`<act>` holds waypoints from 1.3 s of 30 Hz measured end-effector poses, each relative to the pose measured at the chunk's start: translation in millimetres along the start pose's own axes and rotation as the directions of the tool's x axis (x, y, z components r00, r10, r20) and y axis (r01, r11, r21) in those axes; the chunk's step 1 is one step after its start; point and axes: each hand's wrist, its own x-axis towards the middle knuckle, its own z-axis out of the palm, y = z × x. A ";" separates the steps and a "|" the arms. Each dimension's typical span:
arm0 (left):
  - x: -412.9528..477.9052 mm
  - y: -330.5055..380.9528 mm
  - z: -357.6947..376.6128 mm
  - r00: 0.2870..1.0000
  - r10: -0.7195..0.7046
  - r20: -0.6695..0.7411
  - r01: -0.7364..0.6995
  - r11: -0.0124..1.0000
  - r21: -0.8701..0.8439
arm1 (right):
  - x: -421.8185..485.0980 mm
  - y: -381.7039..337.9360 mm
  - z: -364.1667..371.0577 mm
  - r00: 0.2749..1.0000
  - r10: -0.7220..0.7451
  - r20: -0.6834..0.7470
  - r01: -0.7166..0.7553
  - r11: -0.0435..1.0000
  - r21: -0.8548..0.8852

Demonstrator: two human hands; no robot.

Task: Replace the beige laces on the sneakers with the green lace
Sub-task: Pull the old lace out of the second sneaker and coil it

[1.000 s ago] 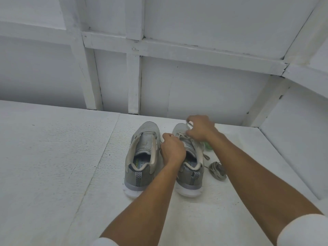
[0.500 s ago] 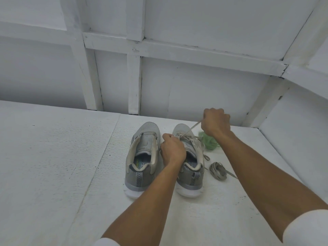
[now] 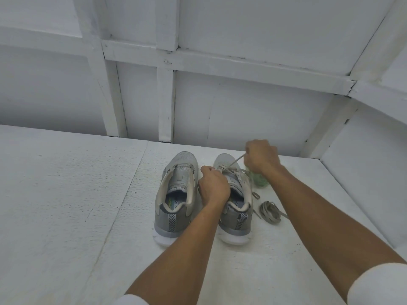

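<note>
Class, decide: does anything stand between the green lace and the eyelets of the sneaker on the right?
Yes. The flat beige lace occupies the eyelets of the grey mesh sneaker; the right hand pinches its end near the bundled green lace.

— Underneath?
— White tabletop (image 3: 66, 194), rough and grainy, split by a long seam (image 3: 126, 194) slanting from the back edge toward the near side.
— Behind?
— White panelled wall (image 3: 253, 111), crossed by upright battens (image 3: 165, 102) and a horizontal rail (image 3: 242, 64), with paint chipped at the joints.
— Off to the right?
— Slanted white side panel (image 3: 374, 161) meeting the tabletop, with a few dark specks (image 3: 294, 249) nearby.
</note>
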 end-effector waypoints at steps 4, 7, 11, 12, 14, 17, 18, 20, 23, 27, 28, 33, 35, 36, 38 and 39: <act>0.3 0.2 -0.4 1.000 -0.021 0.008 0.021 1.000 0.002 | 4.0 23.7 -1.1 0.995 0.098 0.012 -0.099 0.991 0.087; 0.1 1.1 0.9 1.000 -0.017 0.004 0.017 1.000 0.006 | 0.8 17.8 5.7 0.996 0.038 0.083 -0.054 0.979 0.196; 0.5 -0.4 0.9 1.000 -0.009 -0.002 0.009 1.000 0.008 | -3.1 3.9 15.3 0.990 -0.031 0.135 -0.007 0.963 0.270; 0.8 -0.9 1.2 1.000 -0.009 -0.002 0.009 1.000 0.006 | -3.4 3.0 16.5 0.983 -0.040 0.179 -0.013 0.959 0.284; 0.5 -0.7 0.9 1.000 -0.007 -0.002 0.007 1.000 0.001 | -3.3 3.7 19.4 0.963 -0.058 0.265 -0.019 0.960 0.279; 0.8 -1.3 1.3 1.000 0.002 0.000 -0.002 1.000 0.007 | -2.7 8.1 25.2 0.959 -0.072 0.276 -0.016 0.953 0.303; 0.8 -1.5 1.3 1.000 0.001 0.001 -0.001 1.000 0.011 | -2.9 9.6 27.1 0.960 -0.077 0.269 -0.015 0.946 0.325; 1.2 -1.6 1.7 1.000 0.000 0.001 0.000 1.000 0.013 | -4.5 12.1 29.9 0.961 -0.079 0.264 -0.016 0.940 0.341; 1.8 -1.7 2.3 1.000 0.007 0.000 -0.007 1.000 0.021 | -8.2 16.1 33.2 0.968 -0.036 0.249 -0.056 0.934 0.353; 6.3 -2.5 4.5 1.000 -0.005 0.023 0.004 0.999 0.050 | -14.7 20.5 38.3 0.975 -0.002 0.223 -0.083 0.924 0.373; 8.0 -1.4 5.1 0.999 -0.006 0.034 0.004 0.998 0.056 | -15.7 21.9 39.2 0.976 0.006 0.216 -0.088 0.923 0.374; 32.9 16.9 2.4 0.990 0.045 0.130 -0.061 0.991 0.122 | -18.8 27.2 34.1 0.980 0.054 0.190 -0.138 0.874 0.466; 45.5 26.2 0.1 0.979 0.098 0.176 -0.130 0.975 0.179 | -21.0 25.2 24.8 0.968 0.044 0.248 -0.181 0.806 0.564; 51.1 30.1 -0.1 0.970 0.126 0.210 -0.172 0.960 0.220 | -22.1 23.2 20.2 0.954 0.023 0.299 -0.204 0.779 0.592; 58.5 36.5 1.3 0.935 0.168 0.312 -0.268 0.910 0.315 | -27.1 18.5 15.4 0.922 -0.012 0.387 -0.243 0.761 0.601; 60.9 38.9 2.4 0.913 0.169 0.372 -0.310 0.880 0.361 | -29.5 16.6 15.5 0.914 -0.019 0.406 -0.247 0.766 0.593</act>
